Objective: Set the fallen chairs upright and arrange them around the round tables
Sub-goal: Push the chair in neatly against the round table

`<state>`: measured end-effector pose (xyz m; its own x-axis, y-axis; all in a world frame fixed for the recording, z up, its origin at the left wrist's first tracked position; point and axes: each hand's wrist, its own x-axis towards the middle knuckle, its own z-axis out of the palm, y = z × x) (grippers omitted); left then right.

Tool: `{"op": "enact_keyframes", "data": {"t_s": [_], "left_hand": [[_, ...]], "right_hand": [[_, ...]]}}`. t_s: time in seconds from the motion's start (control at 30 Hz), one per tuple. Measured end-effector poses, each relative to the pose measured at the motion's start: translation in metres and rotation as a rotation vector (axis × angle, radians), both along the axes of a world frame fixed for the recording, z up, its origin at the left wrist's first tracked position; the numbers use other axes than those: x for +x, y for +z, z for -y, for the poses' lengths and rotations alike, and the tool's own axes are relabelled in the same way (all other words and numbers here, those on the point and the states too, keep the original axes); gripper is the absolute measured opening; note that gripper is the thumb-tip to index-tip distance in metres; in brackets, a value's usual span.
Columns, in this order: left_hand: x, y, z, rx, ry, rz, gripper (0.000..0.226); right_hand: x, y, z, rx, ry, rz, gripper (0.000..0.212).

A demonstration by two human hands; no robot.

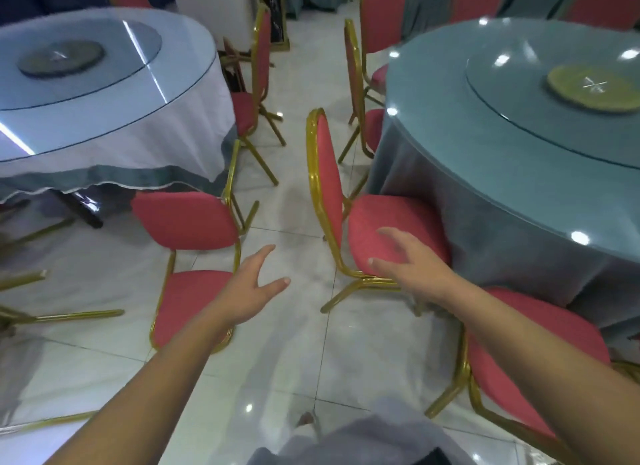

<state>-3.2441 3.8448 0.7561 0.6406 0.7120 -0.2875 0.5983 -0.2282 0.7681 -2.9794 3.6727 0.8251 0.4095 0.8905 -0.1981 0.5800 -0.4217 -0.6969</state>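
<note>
A red-cushioned, gold-framed chair (pixel 325 173) stands upright at the teal-clothed round table (pixel 519 173), its seat against the cloth. My right hand (pixel 412 267) hovers over that seat's near edge, fingers spread, holding nothing. My left hand (pixel 254 286) reaches forward over the floor, open, fingers relaxed. Just left of it a fallen chair (pixel 188 222) lies on the tiles beside the white-clothed round table (pixel 104 118), its backrest and seat facing up. Another red chair (pixel 530 357) sits under my right forearm at the teal table.
More upright red chairs (pixel 258 83) stand between the two tables along a tiled aisle (pixel 294 201). Gold legs of other chairs (pixel 69 314) lie at the left edge. Both tables carry glass turntables. My feet show at the bottom centre.
</note>
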Motion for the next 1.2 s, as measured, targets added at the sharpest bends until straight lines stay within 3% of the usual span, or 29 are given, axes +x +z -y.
{"op": "enact_keyframes", "data": {"t_s": [0.13, 0.4, 0.6, 0.73, 0.93, 1.1, 1.2], "left_hand": [[-0.002, 0.004, -0.059, 0.019, 0.021, 0.026, 0.075], [0.042, 0.006, -0.183, 0.080, -0.024, -0.023, 0.075], [0.086, 0.018, -0.276, 0.075, -0.135, -0.097, 0.075], [0.123, 0.025, -0.331, 0.078, -0.153, -0.088, 0.074], [0.188, 0.014, -0.387, 0.110, -0.323, -0.114, 0.077], [0.263, 0.006, -0.444, 0.139, -0.574, -0.113, 0.087], [0.306, 0.004, -0.474, 0.201, -0.757, -0.139, 0.093]], "right_hand": [[-0.005, 0.001, -0.054, 0.048, -0.007, 0.020, 0.055], [0.037, -0.021, -0.208, 0.032, -0.015, -0.096, 0.069], [0.066, -0.038, -0.323, 0.018, -0.110, -0.319, 0.097], [0.088, -0.045, -0.379, 0.047, -0.209, -0.328, 0.107], [0.098, -0.067, -0.406, -0.043, -0.337, -0.066, 0.079], [0.092, -0.082, -0.412, -0.107, -0.469, -0.018, 0.077], [0.090, -0.083, -0.419, -0.180, -0.525, -0.018, 0.047]]}}
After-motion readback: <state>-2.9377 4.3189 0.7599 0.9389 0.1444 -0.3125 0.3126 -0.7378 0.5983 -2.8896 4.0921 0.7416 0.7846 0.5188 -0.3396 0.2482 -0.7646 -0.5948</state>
